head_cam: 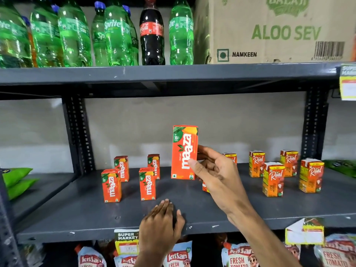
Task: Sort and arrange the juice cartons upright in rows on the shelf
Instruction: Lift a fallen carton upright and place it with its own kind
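Note:
My right hand (213, 170) grips an orange Maaza carton (184, 151) and holds it upright above the middle of the grey shelf (96, 214). Several Maaza cartons (147, 183) stand upright in two short rows on the shelf's left half. On the right half stand several upright Real cartons (273, 179); one at the back (230, 157) is partly hidden by my right hand, and another orange carton (205, 186) shows just below that hand. My left hand (161, 224) rests flat on the shelf's front edge, fingers together, holding nothing.
The shelf above carries green Sprite bottles (117, 33), a cola bottle (152, 33) and a cardboard box (273, 29). Green packets (17, 182) lie on the neighbouring shelf at the left. Kissan ketchup pouches (178, 257) and price tags (126, 240) hang below.

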